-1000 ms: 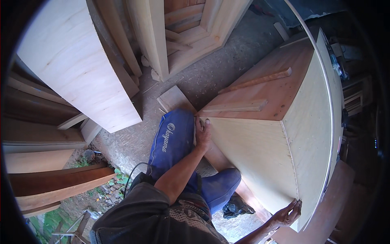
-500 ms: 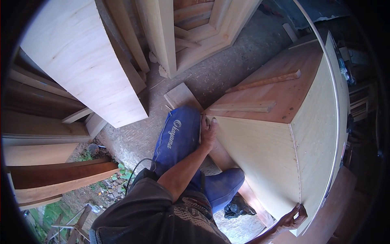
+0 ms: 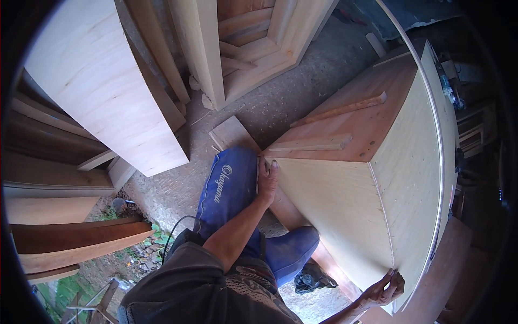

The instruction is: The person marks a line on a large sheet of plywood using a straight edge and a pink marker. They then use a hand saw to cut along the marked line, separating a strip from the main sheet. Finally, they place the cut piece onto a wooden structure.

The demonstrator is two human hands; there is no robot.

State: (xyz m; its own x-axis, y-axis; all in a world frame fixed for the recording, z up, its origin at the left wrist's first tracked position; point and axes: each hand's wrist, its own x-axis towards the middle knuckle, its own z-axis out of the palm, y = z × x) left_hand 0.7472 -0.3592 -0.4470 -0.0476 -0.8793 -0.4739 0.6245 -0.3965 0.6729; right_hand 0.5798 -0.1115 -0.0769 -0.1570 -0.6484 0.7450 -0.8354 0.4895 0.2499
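A large plywood box (image 3: 329, 200) lies on its side to my right, its pale panel facing me and its reddish-brown end panel (image 3: 345, 127) on the far side. My left hand (image 3: 266, 181) grips the far lower corner of the pale panel, thumb on the face and fingers around the edge. Down at the near end, my right hand (image 3: 384, 290) is pinched together against the seam (image 3: 384, 208) between the pale panel and the upper panel (image 3: 413, 156). Whatever sits between those fingertips is too small to make out.
Two wooden battens (image 3: 313, 142) cross the end panel. A light curved strip (image 3: 440, 178) runs along the box's right side. Boards (image 3: 237, 135) lie under the box. A pale plywood sheet (image 3: 102, 81) leans at the left, near a wooden frame (image 3: 208, 54) and stacked panels (image 3: 81, 245).
The whole view has shifted slightly left. Both hands keep their places on the box; the right fingers have moved slightly at the seam.
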